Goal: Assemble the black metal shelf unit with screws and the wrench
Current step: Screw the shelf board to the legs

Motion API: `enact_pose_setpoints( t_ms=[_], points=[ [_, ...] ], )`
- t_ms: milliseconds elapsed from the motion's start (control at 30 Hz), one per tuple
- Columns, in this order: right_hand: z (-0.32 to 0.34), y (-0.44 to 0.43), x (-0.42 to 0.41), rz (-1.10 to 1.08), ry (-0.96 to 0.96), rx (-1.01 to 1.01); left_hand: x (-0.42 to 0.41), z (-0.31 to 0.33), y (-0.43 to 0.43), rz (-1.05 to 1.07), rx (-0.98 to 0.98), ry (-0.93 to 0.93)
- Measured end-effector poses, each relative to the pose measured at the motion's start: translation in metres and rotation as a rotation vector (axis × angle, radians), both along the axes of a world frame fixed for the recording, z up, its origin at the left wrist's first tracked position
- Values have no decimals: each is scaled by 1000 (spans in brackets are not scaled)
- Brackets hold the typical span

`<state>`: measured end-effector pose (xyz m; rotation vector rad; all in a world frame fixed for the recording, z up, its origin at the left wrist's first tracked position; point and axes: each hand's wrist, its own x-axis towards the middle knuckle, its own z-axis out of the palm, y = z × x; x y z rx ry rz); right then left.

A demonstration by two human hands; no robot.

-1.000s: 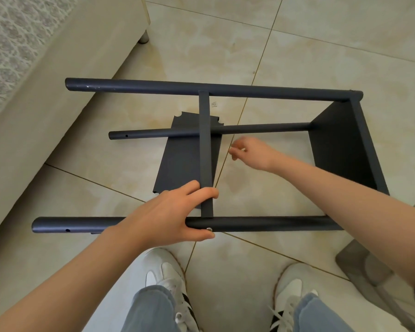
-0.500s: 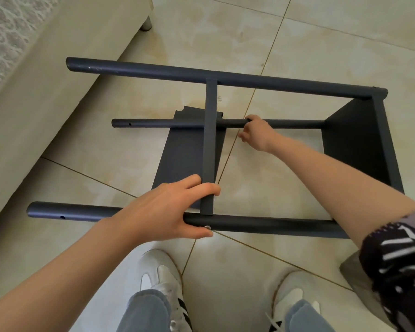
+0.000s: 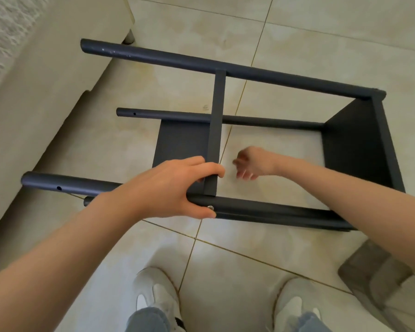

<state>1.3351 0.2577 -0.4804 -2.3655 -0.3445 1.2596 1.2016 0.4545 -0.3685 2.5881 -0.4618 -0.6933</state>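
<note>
On the tiled floor [image 3: 297,39], right of a beige sofa [image 3: 34,104]: black shelf unit [image 3: 273,77] lies on its side | left hand [image 3: 173,188] grips near tube [image 3: 261,209] at the crossbar [image 3: 217,116] joint, thumb beside a silver screw [image 3: 210,207] | right hand [image 3: 252,164] inside the frame, fingers loosely curled, holding nothing | solid end panel [image 3: 355,144] far right

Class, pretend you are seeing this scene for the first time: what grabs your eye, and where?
A black shelf frame lies on its side across the tiled floor, mid-picture. The left hand grips its near tube beside a silver screw; the right hand reaches inside the frame, holding nothing.
</note>
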Motion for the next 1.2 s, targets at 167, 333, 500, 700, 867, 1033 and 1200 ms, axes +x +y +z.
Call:
enact_pose_setpoints(
  t_ms=[167, 333, 500, 700, 867, 1033, 1200],
  points=[
    [0, 6, -35, 92, 455, -22, -10, -3, 1, 22, -3, -10],
    [-6, 11, -50, 246, 555, -74, -27, -6, 1, 49, -17, -3],
    [-11, 13, -68, 305, 621, -52, -39, -8, 2, 52, -43, 3],
    [-10, 13, -77, 300, 570, -24, -46, -8, 2, 63, -53, 5],
    [-19, 17, -85, 406, 479, -63, -52, -7, 2, 79, -62, 0],
    [-17, 20, -82, 457, 369, -96, -52, -1, 2, 68, -65, -3],
    [-19, 16, -77, 463, 317, -55, -55, -2, 3, 75, -66, 1]
  ],
)
